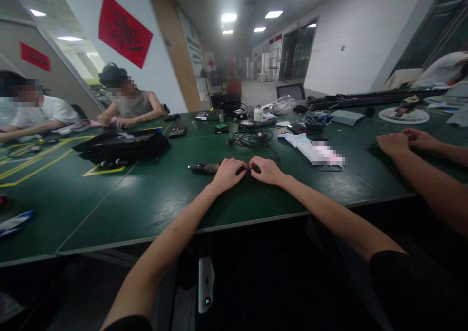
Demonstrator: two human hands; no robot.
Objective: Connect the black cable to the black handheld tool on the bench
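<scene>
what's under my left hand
A dark, slim tool runs in under your left hand, its tip sticking out to the left. The hand covers much of the rest, so where the tool ends can't be seen.

Left hand (229, 174): around dark tool (203, 167), near front edge of table (146, 209).
Right hand (268, 170): pinches black cable (251, 138) — just beside left.

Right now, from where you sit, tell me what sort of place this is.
Probably an electronics workshop or shared assembly space: the long green table is strewn with parts, among them a bundle of wires and a slim black tool.
</scene>
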